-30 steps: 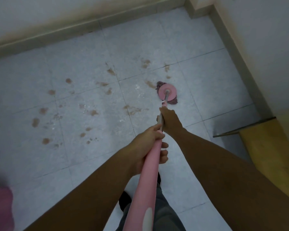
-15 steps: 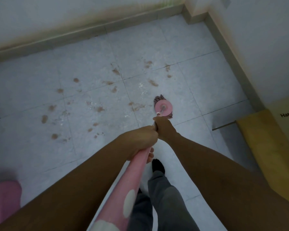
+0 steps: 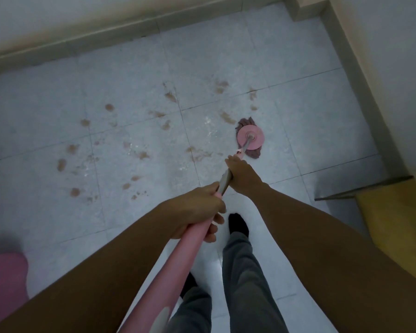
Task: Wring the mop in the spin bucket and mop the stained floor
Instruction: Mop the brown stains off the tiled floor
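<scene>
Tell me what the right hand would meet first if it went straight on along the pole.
Probably the small pink collar just ahead of the right hand on the pole; past that, the mop head on the floor. Depth is hard to judge.

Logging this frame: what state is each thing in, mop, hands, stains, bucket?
mop head: flat on the floor, right of most stains.
mop handle: tilted, held by both hands.
left hand: grips the pink upper handle.
right hand: grips the metal shaft lower down.
stains: brown spots, not yet wiped.
pink bucket: at frame edge, inside unseen.
</scene>
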`<state>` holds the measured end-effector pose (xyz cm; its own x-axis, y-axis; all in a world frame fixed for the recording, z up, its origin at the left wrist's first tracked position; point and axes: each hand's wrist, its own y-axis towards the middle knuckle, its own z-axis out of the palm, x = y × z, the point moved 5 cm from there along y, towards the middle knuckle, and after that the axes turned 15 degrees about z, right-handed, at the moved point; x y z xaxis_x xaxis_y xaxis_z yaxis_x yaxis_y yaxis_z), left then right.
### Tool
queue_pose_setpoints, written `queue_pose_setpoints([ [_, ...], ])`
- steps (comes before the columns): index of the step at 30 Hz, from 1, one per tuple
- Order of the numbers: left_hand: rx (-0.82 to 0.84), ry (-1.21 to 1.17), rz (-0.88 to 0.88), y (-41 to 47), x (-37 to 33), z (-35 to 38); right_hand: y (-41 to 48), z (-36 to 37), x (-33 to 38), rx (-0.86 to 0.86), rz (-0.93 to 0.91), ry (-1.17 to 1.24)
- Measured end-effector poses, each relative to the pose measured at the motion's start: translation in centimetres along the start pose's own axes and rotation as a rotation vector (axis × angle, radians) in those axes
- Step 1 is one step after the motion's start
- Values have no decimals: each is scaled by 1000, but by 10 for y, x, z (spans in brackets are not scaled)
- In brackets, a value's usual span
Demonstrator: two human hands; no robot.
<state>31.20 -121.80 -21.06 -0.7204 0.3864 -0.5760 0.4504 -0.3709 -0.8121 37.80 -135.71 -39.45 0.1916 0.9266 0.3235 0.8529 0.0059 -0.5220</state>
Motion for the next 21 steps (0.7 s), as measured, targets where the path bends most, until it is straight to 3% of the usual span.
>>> queue_pose_setpoints([
  [12, -110, -180, 55, 150, -129, 12, 174, -110, -82, -70, -6, -113],
  [21, -83, -88, 49, 129, -120, 14, 162, -100, -84, 9, 6, -14],
])
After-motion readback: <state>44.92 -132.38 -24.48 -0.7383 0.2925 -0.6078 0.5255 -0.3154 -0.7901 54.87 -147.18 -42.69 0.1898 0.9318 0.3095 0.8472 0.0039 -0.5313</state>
